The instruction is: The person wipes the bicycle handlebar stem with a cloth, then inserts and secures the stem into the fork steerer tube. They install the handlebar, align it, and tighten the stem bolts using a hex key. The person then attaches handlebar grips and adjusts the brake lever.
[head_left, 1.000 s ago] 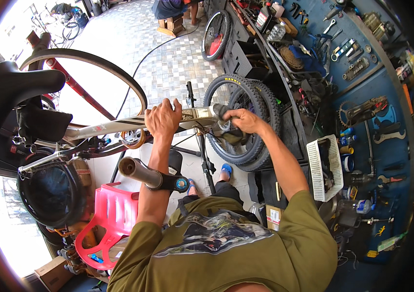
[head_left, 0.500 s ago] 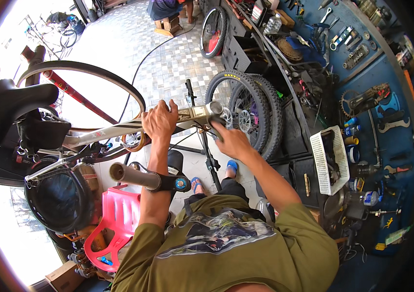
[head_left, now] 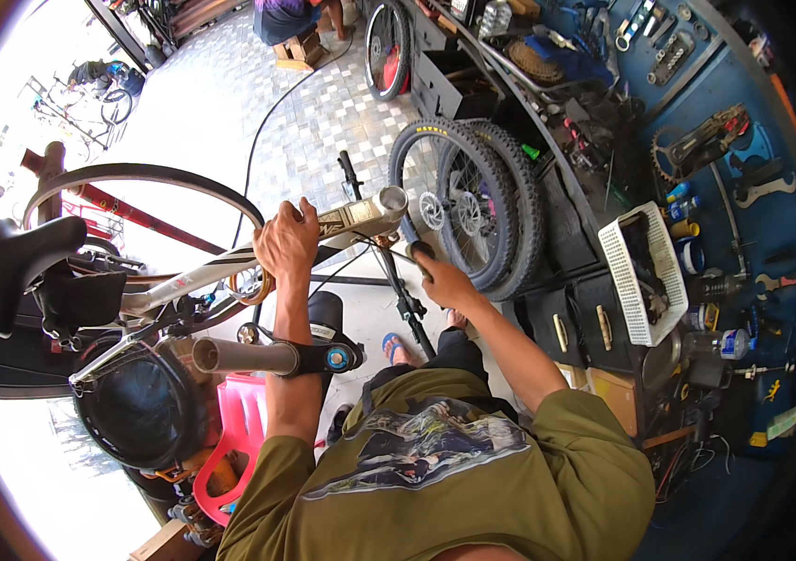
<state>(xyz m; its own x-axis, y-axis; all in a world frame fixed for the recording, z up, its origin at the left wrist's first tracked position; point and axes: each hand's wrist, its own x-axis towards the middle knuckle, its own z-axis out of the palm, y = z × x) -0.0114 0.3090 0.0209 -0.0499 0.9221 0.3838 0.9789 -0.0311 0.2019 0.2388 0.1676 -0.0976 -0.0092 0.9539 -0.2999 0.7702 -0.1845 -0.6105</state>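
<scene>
A pale silver bicycle frame (head_left: 188, 279) stretches across the left and middle, its open head tube end (head_left: 392, 200) toward the centre. My left hand (head_left: 286, 243) is closed over the frame's top tube. Just below the head tube, my right hand (head_left: 447, 282) grips a dark-handled tool (head_left: 422, 252); its working end is hard to make out. Under the frame hangs a handlebar with cables (head_left: 401, 294). A grey tube (head_left: 244, 356) with a black clamp (head_left: 325, 359) and blue bolt cap crosses over my left forearm. The black saddle (head_left: 28, 252) sits far left.
Two knobby wheels (head_left: 473, 201) lean beside dark drawers on the right. A white basket (head_left: 643, 271) stands at the edge of a blue tool bench (head_left: 744, 103) crowded with tools. A pink plastic chair (head_left: 244, 421) is at lower left. Another person (head_left: 281, 21) sits at the far end.
My right hand with the dark-handled tool has moved slightly down and away from the head tube. My left hand stays on the top tube. The whole view has shifted a little.
</scene>
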